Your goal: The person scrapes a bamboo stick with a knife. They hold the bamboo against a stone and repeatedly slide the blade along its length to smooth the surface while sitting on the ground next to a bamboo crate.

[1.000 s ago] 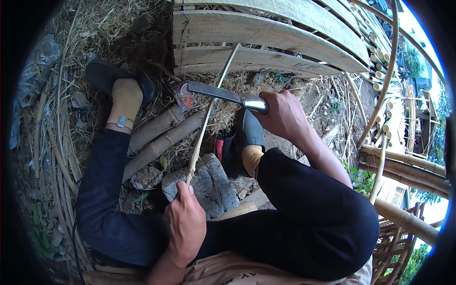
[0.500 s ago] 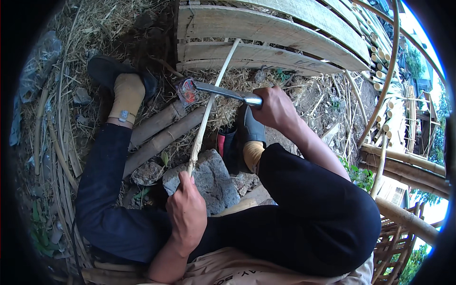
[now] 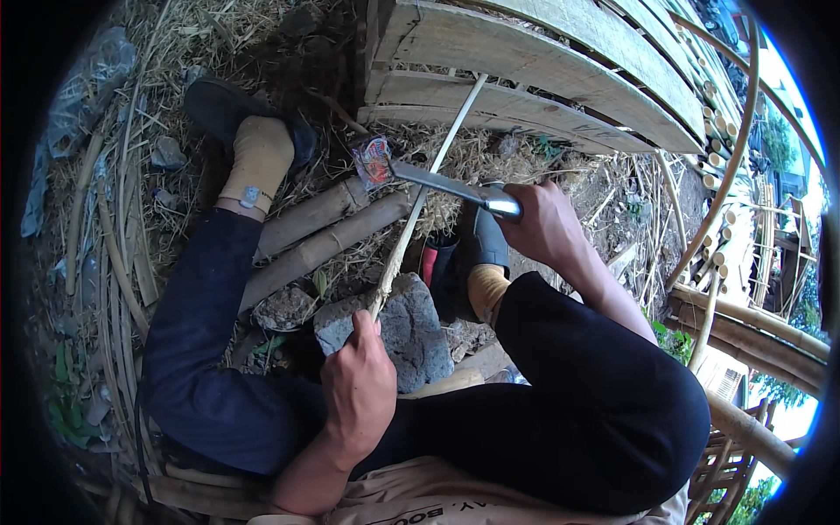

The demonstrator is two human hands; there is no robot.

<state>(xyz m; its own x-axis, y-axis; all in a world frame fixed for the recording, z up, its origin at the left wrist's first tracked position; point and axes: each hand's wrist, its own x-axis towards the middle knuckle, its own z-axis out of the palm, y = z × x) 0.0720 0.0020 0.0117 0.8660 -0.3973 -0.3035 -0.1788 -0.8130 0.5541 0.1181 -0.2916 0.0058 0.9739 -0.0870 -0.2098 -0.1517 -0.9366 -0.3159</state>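
In my left hand [image 3: 359, 385] is the near end of a long, pale bamboo strip [image 3: 411, 227], fingers wrapped round it. The strip slants up and away to the slatted wooden crate, and its near part looks rough and frayed. My right hand [image 3: 544, 226] is closed on the handle of a large knife [image 3: 446, 184], whose metal butt catches the light. Its blade lies across the strip, roughly midway along, with the tip past the strip's left side. Below the strip, beside my left hand, sits a grey rock [image 3: 424, 337].
The wooden crate [image 3: 525, 66] stands at the far side. Two thick bamboo poles [image 3: 328, 249] lie between my legs, near a crumpled printed wrapper [image 3: 372, 162]. Straw [image 3: 192, 44] covers the ground. Stacked bamboo [image 3: 722, 236] stands at the right.
The view has shifted, so the whole scene sits farther right. My right hand and the knife have come slightly nearer to my left hand along the strip. Both grips stay the same.
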